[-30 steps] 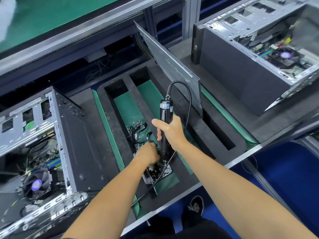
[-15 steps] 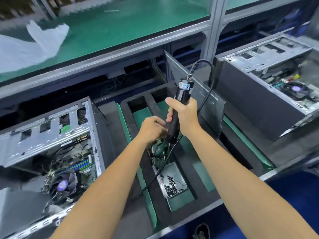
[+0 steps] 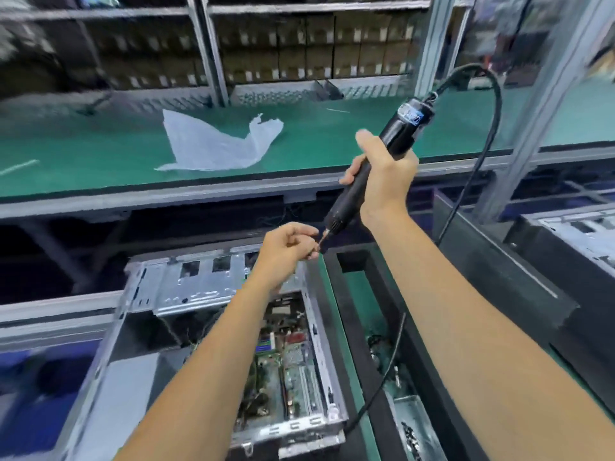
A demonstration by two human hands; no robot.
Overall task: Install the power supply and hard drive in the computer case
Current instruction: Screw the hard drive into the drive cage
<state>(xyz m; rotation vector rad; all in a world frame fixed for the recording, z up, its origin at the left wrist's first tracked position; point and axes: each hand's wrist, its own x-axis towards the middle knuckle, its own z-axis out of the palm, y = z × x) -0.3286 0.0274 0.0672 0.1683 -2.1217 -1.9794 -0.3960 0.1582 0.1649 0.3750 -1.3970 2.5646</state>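
Left hand (image 3: 289, 242) fingers (image 3: 307, 245) pinched together at the screwdriver tip, likely seating a small screw on the bit; screw itself too small and blurred to confirm. Right hand (image 3: 386, 181) fingers wrapped round the black barrel of the electric screwdriver (image 3: 376, 168), thumb up along the body, tool tilted, bit pointing down-left at the left fingertips. Cable (image 3: 479, 161) loops off the tool's top and hangs down the right side.

Handling judgement: screw is tiny, light, easy to drop, best pinched by head and shank until the bit catches. Driver is rigid, moderate weight, mid-barrel grip looks right; cable drag may tug the aim.

Computer case (image 3: 233, 344) sits below both hands on the counter, open side up, motherboard visible, sheet-metal edges stiff and probably sharp. Power supply and hard drive not identifiable inside from here. Screw tray (image 3: 412, 424) lower right in the foam holder (image 3: 362, 284). Plastic bag (image 3: 216, 144) on the upper green shelf (image 3: 100, 154).
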